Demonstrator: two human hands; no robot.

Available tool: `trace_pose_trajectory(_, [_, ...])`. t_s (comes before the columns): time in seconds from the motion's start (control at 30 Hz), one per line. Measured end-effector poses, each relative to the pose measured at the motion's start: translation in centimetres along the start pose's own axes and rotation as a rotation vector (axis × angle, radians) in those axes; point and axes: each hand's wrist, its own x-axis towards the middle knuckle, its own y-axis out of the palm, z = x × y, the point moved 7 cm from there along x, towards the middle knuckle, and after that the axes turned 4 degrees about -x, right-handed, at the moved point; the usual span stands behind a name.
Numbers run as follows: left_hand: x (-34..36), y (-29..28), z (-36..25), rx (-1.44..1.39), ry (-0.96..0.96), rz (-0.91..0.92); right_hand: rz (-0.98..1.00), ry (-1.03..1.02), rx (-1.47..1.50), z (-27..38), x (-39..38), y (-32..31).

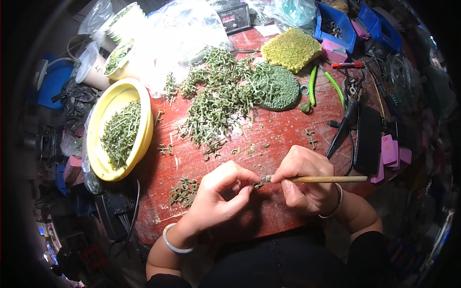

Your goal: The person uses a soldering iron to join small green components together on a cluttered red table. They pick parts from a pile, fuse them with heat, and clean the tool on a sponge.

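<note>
My right hand (309, 180) is closed round a thin wooden-handled tool (331, 179) that has a metal collar near its tip. The tip meets a small green piece (259, 185), which my left hand (223, 189) pinches between thumb and forefinger. Fingers partly cover that piece, so its full shape is hidden. Beside my left wrist lies a small heap of similar green branched pieces (184, 192). A much larger pile of them (216, 96) spreads over the red table (288, 132) beyond my hands. One loose green piece (311, 138) rests above my right hand.
On the left, a yellow basin (146, 129) holds more green pieces. A round green textured pad (283, 91) and a yellow sponge-like block (291, 49) sit at the far side. To the right are a black handpiece with a cable (343, 127), a dark phone-like slab (367, 139) and pink blocks (388, 151).
</note>
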Motion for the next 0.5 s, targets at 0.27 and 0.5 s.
trace_pose_trajectory(0.27, [-0.02,-0.03,-0.36,0.039,0.052,0.001,0.043,0.024,-0.005,0.25,0.06,0.14])
trace_pose_trajectory(0.5, [0.08,0.07,-0.43,0.066,0.053,0.006,-0.004,0.004,-0.01,0.07,-0.02,0.02])
